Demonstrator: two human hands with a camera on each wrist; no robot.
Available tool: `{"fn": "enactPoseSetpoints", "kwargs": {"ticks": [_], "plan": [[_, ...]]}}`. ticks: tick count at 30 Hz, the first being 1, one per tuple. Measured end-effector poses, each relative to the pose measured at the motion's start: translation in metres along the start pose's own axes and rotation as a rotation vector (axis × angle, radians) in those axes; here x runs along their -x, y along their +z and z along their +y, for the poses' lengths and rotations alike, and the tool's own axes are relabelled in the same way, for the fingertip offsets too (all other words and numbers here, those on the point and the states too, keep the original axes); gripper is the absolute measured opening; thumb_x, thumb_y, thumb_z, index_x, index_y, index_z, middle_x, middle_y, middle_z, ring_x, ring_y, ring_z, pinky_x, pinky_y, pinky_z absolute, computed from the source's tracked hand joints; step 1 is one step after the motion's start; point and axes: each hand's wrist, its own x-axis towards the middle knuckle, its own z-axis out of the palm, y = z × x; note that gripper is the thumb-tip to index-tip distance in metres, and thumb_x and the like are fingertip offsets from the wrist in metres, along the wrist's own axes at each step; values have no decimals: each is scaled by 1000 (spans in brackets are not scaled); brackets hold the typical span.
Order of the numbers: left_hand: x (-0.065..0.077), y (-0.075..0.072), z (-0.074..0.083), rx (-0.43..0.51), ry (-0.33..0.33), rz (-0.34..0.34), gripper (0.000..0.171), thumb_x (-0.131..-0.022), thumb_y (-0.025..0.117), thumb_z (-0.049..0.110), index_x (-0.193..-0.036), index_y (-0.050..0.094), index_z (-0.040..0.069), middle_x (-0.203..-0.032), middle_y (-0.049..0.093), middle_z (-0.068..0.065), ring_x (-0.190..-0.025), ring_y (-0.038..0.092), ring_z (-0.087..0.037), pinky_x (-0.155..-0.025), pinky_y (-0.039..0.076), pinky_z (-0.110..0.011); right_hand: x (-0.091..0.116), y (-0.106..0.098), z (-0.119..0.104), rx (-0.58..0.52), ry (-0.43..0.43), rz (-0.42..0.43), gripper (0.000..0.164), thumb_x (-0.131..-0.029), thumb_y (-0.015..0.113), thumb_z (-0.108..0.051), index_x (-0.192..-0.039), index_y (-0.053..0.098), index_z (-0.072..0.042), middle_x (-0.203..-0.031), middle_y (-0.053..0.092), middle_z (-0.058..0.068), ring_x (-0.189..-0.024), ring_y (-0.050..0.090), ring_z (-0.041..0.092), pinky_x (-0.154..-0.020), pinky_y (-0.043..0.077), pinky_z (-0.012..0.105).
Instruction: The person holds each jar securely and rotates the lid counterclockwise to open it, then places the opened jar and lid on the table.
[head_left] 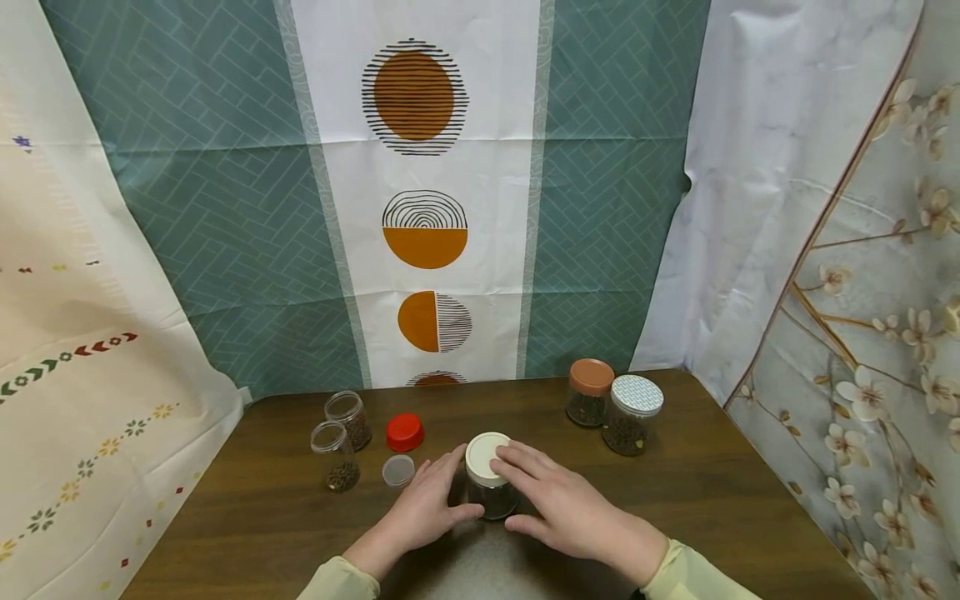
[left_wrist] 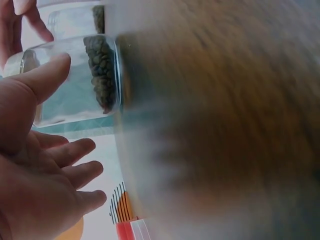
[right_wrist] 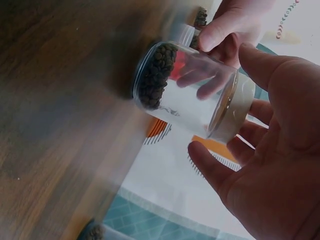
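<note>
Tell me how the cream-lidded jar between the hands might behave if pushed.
The clear jar looks stiff and smooth, so perhaps slippery. It is probably light for its size, as dark bits fill only the bottom. With that low load, it would likely slide before tipping.

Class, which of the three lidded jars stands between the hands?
The cream-lidded jar: the left hand and right hand flank it; the orange-lidded jar and patterned-lidded jar stand farther right.
</note>
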Motion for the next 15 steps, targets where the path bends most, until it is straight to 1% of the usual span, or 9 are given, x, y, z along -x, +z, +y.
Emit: {"fn": "enactPoseSetpoints", "kwargs": {"ticks": [5, 9, 13, 15], "plan": [[-3, 2, 0, 29, 21, -15, 101, -89, 95, 35, -165, 40, -4, -164, 51, -23, -151, 48, -45, -121, 22, -79, 2, 0, -3, 1, -17, 5, 75, -102, 83, -35, -165, 50, -9, -171, 44, 11, -160, 39, 33, -115, 50, 50], [-5, 2, -1, 45, 31, -34, 100, -87, 97, 34, -164, 43, -3, -161, 55, -21, -149, 52, -42, -120, 22, -81, 5, 0, -5, 9, -38, 23, 76, -101, 84, -35, -164, 51, -9, -171, 45, 11, -159, 41, 33, -112, 52, 50], [-5, 2, -1, 65, 24, -66, 100, -87, 97, 34, -162, 43, -4, -156, 59, -21, -145, 56, -42, -120, 23, -79, 6, 0, -6, 1, -43, 18, 75, -102, 82, -36, -164, 50, -9, -172, 44, 11, -159, 39, 32, -111, 53, 49], [-6, 2, 0, 75, 10, -80, 100, -86, 97, 35, -161, 43, -5, -154, 61, -21, -142, 58, -42, -120, 27, -77, 6, 0, -6, -8, -42, 9, 75, -103, 82, -36, -164, 50, -9, -172, 43, 12, -160, 39, 32, -111, 53, 49]]}}
